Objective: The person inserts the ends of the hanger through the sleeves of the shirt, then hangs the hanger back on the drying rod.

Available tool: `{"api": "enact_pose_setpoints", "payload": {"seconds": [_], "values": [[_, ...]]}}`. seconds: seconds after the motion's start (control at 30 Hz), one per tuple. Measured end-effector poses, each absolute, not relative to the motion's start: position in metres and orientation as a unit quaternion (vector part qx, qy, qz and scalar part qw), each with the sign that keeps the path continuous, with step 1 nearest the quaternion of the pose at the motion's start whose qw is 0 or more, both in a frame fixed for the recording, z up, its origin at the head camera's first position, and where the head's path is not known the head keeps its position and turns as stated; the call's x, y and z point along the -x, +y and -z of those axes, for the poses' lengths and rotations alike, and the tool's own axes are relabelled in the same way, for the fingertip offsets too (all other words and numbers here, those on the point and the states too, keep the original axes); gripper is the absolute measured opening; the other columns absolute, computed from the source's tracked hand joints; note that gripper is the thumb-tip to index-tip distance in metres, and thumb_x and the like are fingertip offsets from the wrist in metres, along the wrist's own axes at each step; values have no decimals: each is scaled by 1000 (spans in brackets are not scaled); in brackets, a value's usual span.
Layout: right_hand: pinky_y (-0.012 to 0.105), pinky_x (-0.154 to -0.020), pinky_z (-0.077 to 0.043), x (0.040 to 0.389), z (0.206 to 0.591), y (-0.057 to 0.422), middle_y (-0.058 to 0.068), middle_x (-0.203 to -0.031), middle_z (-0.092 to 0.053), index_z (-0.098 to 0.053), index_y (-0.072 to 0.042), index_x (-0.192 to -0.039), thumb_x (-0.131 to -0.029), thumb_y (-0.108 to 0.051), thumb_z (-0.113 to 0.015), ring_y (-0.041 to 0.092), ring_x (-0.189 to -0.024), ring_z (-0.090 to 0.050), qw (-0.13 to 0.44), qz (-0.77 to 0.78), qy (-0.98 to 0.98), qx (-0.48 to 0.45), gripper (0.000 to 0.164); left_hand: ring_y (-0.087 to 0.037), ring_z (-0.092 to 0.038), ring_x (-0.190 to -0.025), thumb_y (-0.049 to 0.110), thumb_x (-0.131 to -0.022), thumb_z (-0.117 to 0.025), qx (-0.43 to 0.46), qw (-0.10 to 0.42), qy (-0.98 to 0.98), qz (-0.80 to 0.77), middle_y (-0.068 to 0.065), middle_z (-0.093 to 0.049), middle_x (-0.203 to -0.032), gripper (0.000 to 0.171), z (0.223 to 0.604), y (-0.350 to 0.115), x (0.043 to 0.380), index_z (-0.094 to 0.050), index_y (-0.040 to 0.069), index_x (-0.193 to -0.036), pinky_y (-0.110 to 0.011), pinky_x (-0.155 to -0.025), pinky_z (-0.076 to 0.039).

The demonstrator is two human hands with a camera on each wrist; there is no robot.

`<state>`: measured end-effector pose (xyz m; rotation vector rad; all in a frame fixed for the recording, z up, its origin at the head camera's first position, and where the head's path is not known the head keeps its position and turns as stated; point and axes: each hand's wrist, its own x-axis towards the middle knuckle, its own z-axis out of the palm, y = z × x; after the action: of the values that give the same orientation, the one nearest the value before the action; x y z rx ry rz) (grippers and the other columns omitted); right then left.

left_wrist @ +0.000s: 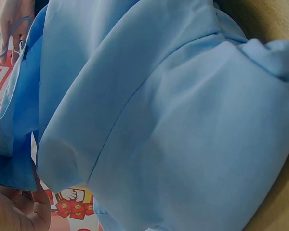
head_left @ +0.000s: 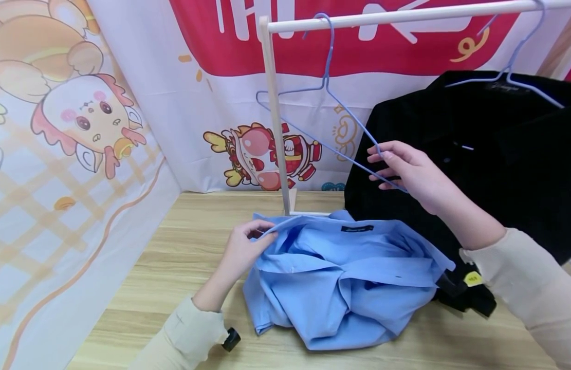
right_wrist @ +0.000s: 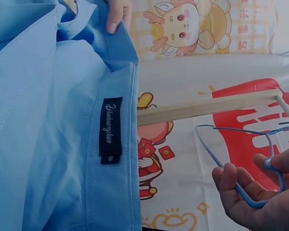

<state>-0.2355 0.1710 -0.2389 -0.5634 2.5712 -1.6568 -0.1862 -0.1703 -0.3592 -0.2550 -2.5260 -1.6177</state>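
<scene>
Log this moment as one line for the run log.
left hand: pinches blue shirt collar on table | right hand: holds blue hanger hooked on rack rail | black shirt: hung

Wooden table [head_left: 183, 257] bears blue shirt [head_left: 341, 288] (crumpled).

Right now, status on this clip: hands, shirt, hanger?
Left hand pinches blue shirt collar. Right hand grips blue hanger, hooked on white rail. Black shirt hangs right behind it.
</scene>
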Motion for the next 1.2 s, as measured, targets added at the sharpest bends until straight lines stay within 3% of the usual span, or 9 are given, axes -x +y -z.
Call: {"api": "enact_pose_setpoints", "payload": {"seconds": [0.9,1.2], "values": [[22,-80,-55,223,236,191,10,-135,-56,-48,-5,-145,-112,-33,-38,7,-102,-68,-58,525,828,189,44,-26,-61,-95,11,-94,-74,91,64,-840,532,-7,-70,-105,17,361,-171,185,-77,5,-110,-35,-81,-52],[20,-76,-56,215,247,210,0,-132,-57,-53,-9,-142,-113,-24,-39,6,-99,-68,-82,516,825,215,36,-25,-61,-94,11,-94,-74,84,61,-843,528,-7,-70,-104,17,363,-171,186,-77,6,-110,-34,-81,-51]]}}
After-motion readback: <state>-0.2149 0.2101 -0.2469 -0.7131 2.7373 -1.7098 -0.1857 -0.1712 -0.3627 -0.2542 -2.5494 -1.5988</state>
